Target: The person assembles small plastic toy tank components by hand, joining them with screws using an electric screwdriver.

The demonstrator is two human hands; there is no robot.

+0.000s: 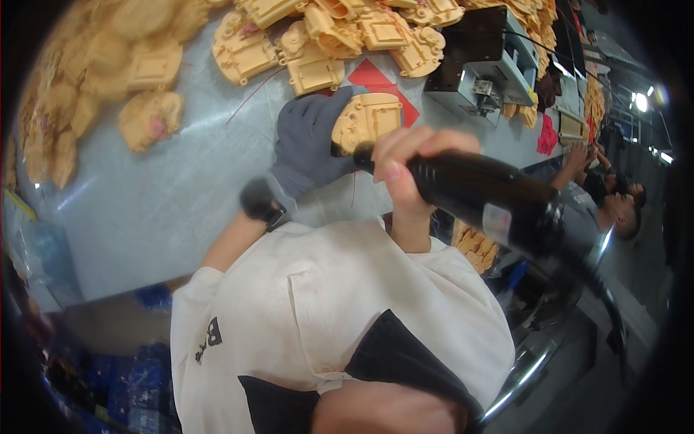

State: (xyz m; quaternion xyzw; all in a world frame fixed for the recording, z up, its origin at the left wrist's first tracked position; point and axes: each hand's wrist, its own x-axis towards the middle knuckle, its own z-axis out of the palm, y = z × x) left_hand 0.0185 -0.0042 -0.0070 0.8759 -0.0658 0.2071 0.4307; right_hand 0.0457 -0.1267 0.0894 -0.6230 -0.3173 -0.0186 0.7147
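My left hand, in a grey knitted glove, is closed around a yellow moulded plastic housing above the table. Bosses and a rectangular recess show on the housing's upturned face. My bare right hand grips a black corded electric screwdriver near its front end. The tool's narrow nose points left and meets the lower edge of the housing; its very tip is hidden there. Beyond my left hand lies a pile of similar yellow housings. A red patch shows on the table behind the held housing.
More yellow parts are heaped at the left of the grey table, with a single one nearby. A black-and-metal machine stands at the back right. The tool's cord hangs at the right. Other people sit farther right.
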